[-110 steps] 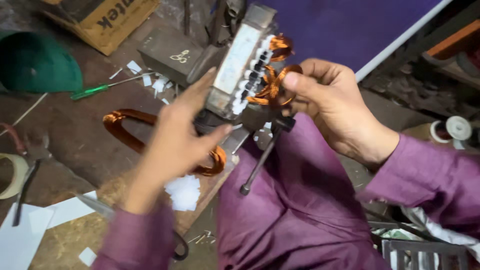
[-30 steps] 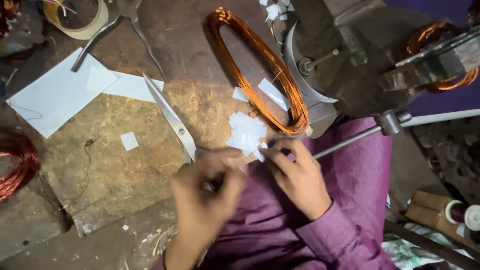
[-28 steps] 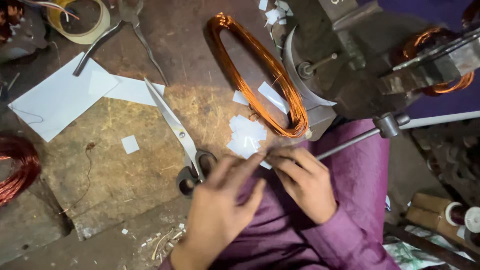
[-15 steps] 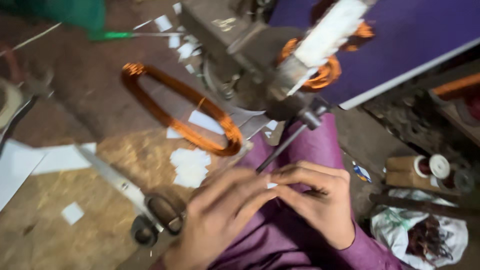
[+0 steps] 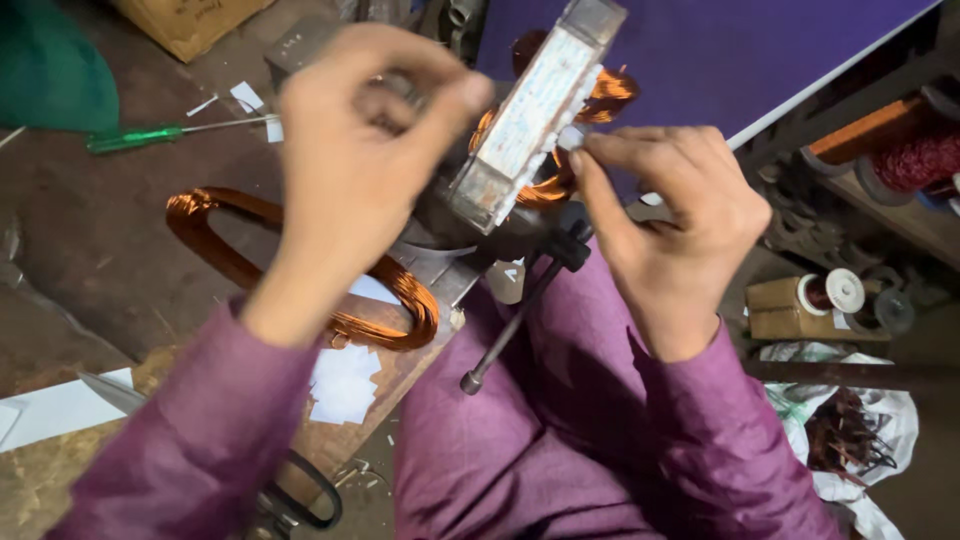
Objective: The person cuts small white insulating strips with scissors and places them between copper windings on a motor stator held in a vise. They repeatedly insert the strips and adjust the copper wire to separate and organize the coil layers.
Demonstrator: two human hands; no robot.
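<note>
Only one view is given, taken from a camera worn on the person's head. It is aimed steeply down and slightly forward, over the lap and onto the near edge of a workbench [image 5: 120,270]. The scene is seen from close range: the left hand [image 5: 350,150] and the right hand [image 5: 670,210] fill the upper middle of the frame, with both purple sleeves cut off by the bottom edge. The bench is shown on the left, the floor and a shelf with wire spools [image 5: 900,150] on the right. The far side is bounded by a purple board [image 5: 760,50]. No second view is provided, so no part of the scene is shared.
</note>
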